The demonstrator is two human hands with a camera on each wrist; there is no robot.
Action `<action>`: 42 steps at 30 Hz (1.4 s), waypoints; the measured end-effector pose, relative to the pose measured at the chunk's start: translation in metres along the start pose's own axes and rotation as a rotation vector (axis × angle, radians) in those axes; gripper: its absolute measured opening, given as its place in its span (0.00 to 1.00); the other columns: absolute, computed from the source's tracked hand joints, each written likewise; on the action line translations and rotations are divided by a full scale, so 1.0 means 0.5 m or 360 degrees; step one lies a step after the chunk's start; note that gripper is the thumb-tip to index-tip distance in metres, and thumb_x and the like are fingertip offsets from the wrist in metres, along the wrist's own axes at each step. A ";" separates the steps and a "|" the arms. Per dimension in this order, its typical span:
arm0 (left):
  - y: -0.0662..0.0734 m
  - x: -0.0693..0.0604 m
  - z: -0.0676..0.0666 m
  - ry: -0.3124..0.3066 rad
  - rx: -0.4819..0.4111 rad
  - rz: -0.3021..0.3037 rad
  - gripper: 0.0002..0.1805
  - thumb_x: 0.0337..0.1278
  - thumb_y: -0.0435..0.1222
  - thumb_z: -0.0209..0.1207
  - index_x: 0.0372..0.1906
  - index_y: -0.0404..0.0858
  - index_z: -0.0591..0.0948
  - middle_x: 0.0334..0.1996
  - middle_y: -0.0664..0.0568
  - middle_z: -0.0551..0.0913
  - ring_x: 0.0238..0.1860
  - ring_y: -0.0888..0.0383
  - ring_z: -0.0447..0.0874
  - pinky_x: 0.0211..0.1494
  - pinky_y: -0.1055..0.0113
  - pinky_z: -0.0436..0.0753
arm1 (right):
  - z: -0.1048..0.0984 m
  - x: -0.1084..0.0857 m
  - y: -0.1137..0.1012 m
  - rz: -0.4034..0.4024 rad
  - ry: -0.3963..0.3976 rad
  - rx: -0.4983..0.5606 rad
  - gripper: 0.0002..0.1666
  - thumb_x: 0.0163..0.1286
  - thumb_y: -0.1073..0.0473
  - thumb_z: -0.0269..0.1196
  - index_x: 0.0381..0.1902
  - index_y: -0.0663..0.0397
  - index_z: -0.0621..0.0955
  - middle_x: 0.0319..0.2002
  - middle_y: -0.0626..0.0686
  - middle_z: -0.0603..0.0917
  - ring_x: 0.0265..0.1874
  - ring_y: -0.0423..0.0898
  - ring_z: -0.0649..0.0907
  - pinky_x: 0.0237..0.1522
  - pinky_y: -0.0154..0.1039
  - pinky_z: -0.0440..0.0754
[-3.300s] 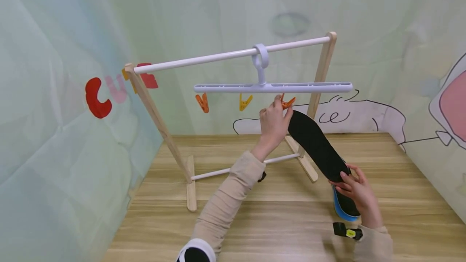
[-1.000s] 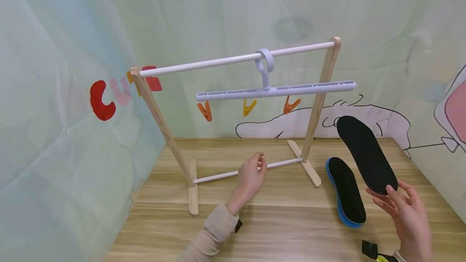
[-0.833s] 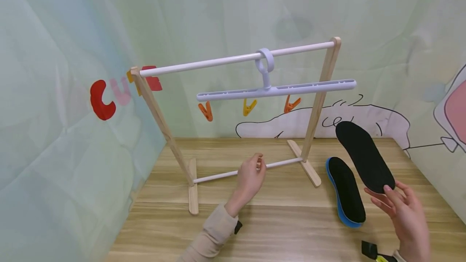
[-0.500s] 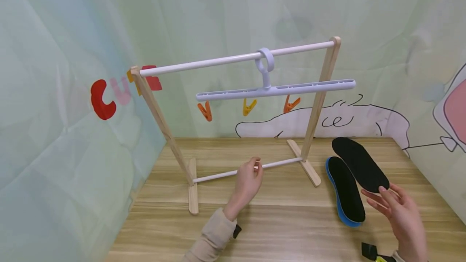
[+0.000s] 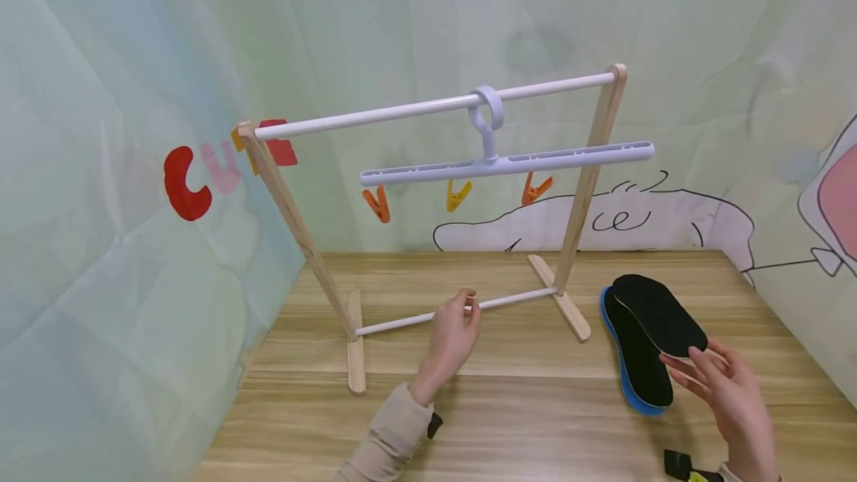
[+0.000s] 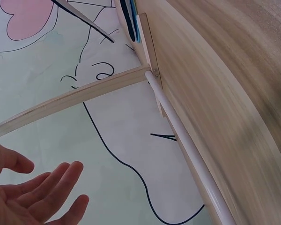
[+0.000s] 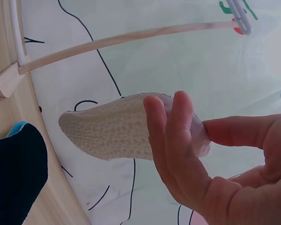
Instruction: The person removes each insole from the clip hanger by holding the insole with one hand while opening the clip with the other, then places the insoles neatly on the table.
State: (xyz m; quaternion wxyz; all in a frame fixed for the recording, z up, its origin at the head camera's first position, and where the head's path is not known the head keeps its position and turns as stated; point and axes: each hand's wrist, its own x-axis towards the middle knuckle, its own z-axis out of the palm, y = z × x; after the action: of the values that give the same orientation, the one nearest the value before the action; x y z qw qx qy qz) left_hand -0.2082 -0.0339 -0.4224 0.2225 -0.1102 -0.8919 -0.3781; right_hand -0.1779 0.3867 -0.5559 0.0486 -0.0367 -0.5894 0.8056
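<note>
Between thumb and fingers, my right hand [image 5: 733,396] pinches the near end of a black insole [image 5: 659,315]. Its beige, dimpled underside shows in the right wrist view, where the insole [image 7: 107,129] stands clear of the table. Below it a blue-edged black insole [image 5: 629,359] lies on the table, partly covered from the head camera. My left hand [image 5: 451,337] holds nothing; its fingers are loosely bent in front of the rack's lower bar [image 5: 402,324]. A lavender hanger [image 5: 428,172] hangs on the rack, with an orange clip [image 5: 378,204], a yellow clip [image 5: 458,196] and another orange clip [image 5: 535,190] beneath.
The wooden rack has a white top rail [image 5: 375,116], a left post [image 5: 288,229] and a right post [image 5: 589,184], standing on the wood-grain table [image 5: 535,422]. A printed cloth backdrop [image 5: 402,21] closes off the back and sides.
Earlier my left hand was at the right orange clip with the insole's end beside it; it has since dropped. My right hand has carried the insole right, then lowered and tilted it over the other.
</note>
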 end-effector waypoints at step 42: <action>0.001 -0.011 0.003 -0.0076 0.0040 -0.0036 0.09 0.55 0.32 0.51 0.37 0.33 0.80 0.30 0.46 0.85 0.27 0.57 0.85 0.25 0.70 0.79 | 0.058 -0.013 -0.024 0.0448 -0.0011 -0.0259 0.53 0.67 0.52 0.51 0.65 0.49 0.22 0.64 0.73 0.25 0.37 0.45 0.85 0.42 0.47 0.79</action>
State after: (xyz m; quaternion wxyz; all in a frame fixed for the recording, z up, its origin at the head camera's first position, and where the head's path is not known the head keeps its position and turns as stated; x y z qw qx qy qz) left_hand -0.2036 -0.0327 -0.4253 0.1981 -0.1062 -0.9028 -0.3666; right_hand -0.1744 0.3620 -0.5355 -0.0700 -0.1201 -0.6419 0.7541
